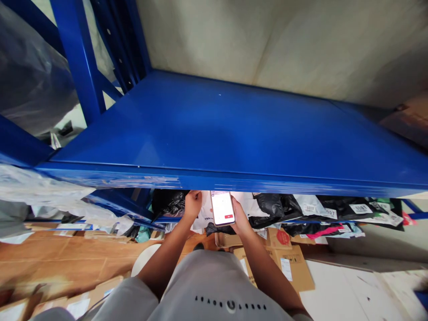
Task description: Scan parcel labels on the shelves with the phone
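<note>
A smartphone [222, 208] with a lit, mostly white screen and a small red button is in my right hand [238, 216], which wraps round its right edge. To the left of the phone, my left hand [193, 205] has its fingers curled in, just under the front edge of the blue shelf [214, 129]. What those fingers hold, if anything, I cannot make out. A white plastic package [204, 217] lies between the two hands, behind the phone. Close to my left hand is a black plastic package [169, 203].
Several black and white packages with number labels [309, 208] fill the lower shelf on the right. Cardboard boxes [297, 267] stand on the floor below. Blue uprights [78, 58] and wrapped goods [31, 76] are at the left.
</note>
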Tool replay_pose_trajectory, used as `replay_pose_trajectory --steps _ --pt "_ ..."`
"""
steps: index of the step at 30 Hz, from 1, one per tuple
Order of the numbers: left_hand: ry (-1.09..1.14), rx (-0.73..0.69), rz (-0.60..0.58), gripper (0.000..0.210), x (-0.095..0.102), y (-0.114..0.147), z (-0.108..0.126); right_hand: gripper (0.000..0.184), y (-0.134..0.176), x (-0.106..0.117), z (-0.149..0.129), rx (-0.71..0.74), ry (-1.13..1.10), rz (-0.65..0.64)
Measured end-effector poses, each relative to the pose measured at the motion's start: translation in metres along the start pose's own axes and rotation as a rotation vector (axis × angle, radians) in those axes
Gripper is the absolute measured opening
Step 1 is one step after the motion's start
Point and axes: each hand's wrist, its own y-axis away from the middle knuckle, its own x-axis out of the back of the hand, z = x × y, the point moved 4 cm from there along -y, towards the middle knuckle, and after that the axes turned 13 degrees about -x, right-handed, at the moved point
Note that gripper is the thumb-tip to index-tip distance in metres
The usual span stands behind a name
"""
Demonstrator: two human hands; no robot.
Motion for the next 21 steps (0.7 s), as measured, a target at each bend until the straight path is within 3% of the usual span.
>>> replay_pose_trajectory --steps 16,21 --pt "-0.013 0.031 0.002 0.035 -0.003 0.000 0.004 0.040 0.007 0.007 -0.006 0.016 0.015 -0.074" --pt "-0.019 0.038 -0.004 0.034 -0.004 0.000 0.002 0.063 0.032 -0.001 -0.017 -0.018 0.058 -0.185"
